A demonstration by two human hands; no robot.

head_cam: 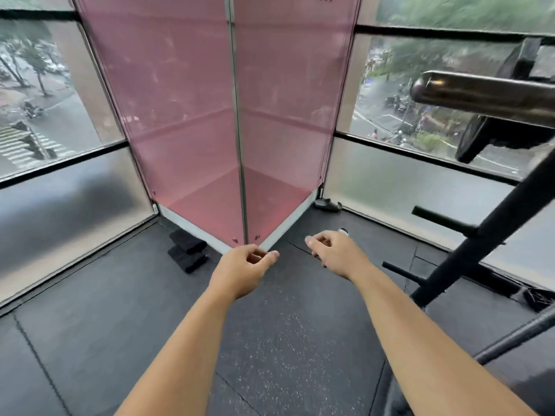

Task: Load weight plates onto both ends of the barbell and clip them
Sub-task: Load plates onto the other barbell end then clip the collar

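Note:
The bare steel end of the barbell (480, 93) juts in from the right edge at the upper right, with no plate on the part that shows. A black weight plate (471, 139) hangs just below and behind it. Both my arms reach forward over the floor. My left hand (243, 267) and my right hand (335, 252) hover side by side with fingers loosely curled, holding nothing. Both hands are well below and left of the bar end. A dark clip-like object (328, 204) lies on the floor by the pink panel's right base.
A black slanted rack post (492, 223) with empty pegs rises at the right. A pink glass corner panel (234, 115) stands straight ahead, windows on both sides. Black pads (187, 250) lie on the rubber floor (285, 340) near the panel's base.

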